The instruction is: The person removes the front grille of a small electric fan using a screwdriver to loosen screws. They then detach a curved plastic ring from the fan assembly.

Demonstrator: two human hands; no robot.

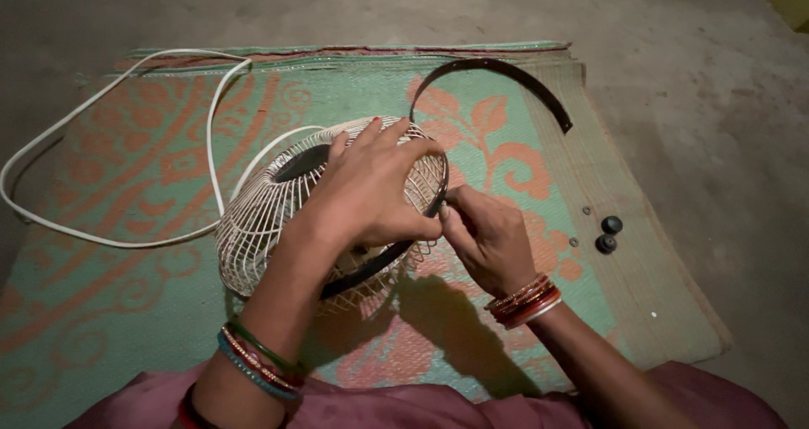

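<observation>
While the right hand [489, 235] pinches the dark rim band [383, 260] at the near right edge of the white wire fan guard [261, 218], fingers pressed together, the left hand [371, 189] lies over the guard with fingers spread. Right of them sit two black knobs [608, 234]; farther off lie a curved dark strip [506, 71] and, to the left, a white cord [101, 117] on the patterned mat [152, 294].
</observation>
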